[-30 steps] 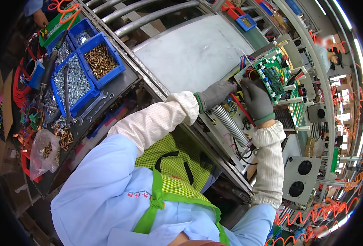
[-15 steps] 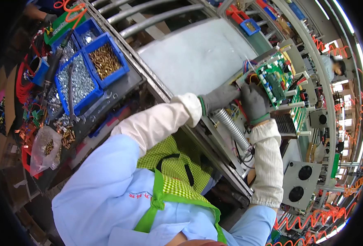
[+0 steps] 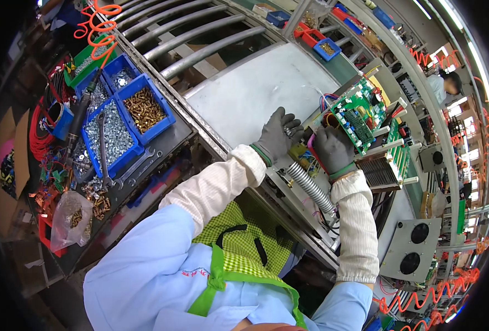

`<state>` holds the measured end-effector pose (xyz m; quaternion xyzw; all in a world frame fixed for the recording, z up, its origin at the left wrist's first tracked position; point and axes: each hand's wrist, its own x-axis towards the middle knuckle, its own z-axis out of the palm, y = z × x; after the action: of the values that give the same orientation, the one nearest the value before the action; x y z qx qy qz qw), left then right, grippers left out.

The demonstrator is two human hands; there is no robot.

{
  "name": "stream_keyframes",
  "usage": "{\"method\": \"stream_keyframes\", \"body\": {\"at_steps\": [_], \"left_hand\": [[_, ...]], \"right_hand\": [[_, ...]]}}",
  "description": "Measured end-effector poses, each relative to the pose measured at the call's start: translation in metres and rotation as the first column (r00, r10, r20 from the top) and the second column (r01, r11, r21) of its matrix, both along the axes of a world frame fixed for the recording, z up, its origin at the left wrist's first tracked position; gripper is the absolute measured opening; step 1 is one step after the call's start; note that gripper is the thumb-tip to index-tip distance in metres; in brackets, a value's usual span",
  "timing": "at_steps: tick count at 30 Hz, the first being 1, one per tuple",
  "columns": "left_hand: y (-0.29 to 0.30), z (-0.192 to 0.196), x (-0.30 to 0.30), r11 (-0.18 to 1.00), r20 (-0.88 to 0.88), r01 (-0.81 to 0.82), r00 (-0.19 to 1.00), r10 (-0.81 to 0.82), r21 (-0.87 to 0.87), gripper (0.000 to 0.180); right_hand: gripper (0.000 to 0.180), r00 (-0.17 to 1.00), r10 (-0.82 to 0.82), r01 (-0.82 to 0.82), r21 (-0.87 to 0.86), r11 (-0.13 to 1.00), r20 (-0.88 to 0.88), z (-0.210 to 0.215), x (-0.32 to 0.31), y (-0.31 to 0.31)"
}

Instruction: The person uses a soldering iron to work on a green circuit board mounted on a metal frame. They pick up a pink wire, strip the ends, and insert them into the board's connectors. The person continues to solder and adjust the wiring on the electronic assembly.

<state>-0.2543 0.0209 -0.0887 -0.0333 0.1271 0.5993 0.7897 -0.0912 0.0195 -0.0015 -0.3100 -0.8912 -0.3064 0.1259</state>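
Observation:
My left hand [image 3: 279, 137], in a grey glove, is raised with its fingers curled around small shiny metal pieces [image 3: 290, 127], too small to name. Close by on the right, my gloved right hand [image 3: 333, 149] is closed among wires, next to a green circuit board [image 3: 360, 115]. Whatever its fingers grip is hidden beneath the glove. A red wire [image 3: 317, 158] runs along that hand's left side. Below both hands, a ribbed grey hose [image 3: 310, 186] lies slantwise in the open metal unit. Dark heat-sink fins [image 3: 378, 167] stand to the right of my right wrist.
On the left bench stand blue bins of brass screws [image 3: 143, 110] and silver fasteners [image 3: 109, 138], with wrenches [image 3: 136, 168] and a power driver [image 3: 77, 118] around them. A pale board [image 3: 250, 83] lies beyond my hands, before metal rollers [image 3: 200, 47]. A twin-fan panel [image 3: 411, 248] sits at right.
My left hand has drawn back leftward from the wires and turned, showing its curled fingers. My right hand stays by the circuit board, shifted slightly left and down in view.

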Motion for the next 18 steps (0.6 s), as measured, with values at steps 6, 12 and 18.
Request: {"method": "stream_keyframes", "body": {"at_steps": [6,12,18], "left_hand": [[0.021,-0.048,0.010,0.929,0.190,-0.010,0.980,-0.065,0.369,0.033],[0.003,-0.026,0.004,0.781,-0.770,0.219,0.451,0.451,0.585,0.047],[0.005,-0.034,0.007,0.708,-0.788,0.347,0.302,0.536,0.615,0.043]], "right_hand": [[0.017,1.000,0.024,-0.024,0.022,0.999,-0.011,0.002,-0.003,-0.001],[0.018,0.998,0.040,-0.039,0.025,0.999,-0.041,-0.003,-0.001,0.005],[0.018,0.997,0.050,-0.047,0.040,0.998,-0.060,-0.004,-0.002,0.005]]}}
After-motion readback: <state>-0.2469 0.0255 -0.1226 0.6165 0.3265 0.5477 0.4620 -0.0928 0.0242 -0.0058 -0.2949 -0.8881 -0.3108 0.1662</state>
